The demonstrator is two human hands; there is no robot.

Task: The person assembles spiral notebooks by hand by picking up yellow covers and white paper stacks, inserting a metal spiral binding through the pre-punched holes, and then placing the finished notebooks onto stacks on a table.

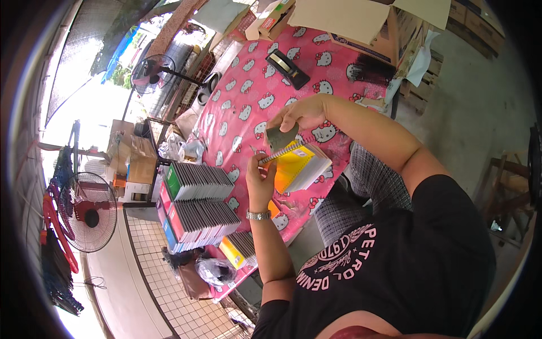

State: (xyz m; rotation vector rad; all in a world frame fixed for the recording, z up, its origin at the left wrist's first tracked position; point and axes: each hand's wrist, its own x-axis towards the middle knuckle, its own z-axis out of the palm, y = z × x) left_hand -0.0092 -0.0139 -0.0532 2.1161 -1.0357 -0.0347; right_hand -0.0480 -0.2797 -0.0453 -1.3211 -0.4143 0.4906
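A spiral notebook (293, 166) with a yellow cover and white pages is tilted above a pink patterned tablecloth (245, 116). My left hand (262, 179), below a wristwatch, is closed on the lower end of its coil binding (282, 151). On the far side of the coil, my right hand (300, 114) grips a dark grey-green flat piece (281, 137) between thumb and fingers. The piece sits close against the binding; I cannot tell whether it touches. An orange item (274, 209) lies partly hidden beside my left wrist.
Rows of stacked spiral notebooks (200, 217) stand at the table's left, with another yellow-covered stack (239, 248) nearer me. A black tape dispenser (287, 69) sits toward the back. Cardboard boxes (375, 42) occupy the far right. Two fans (90, 212) stand at the left.
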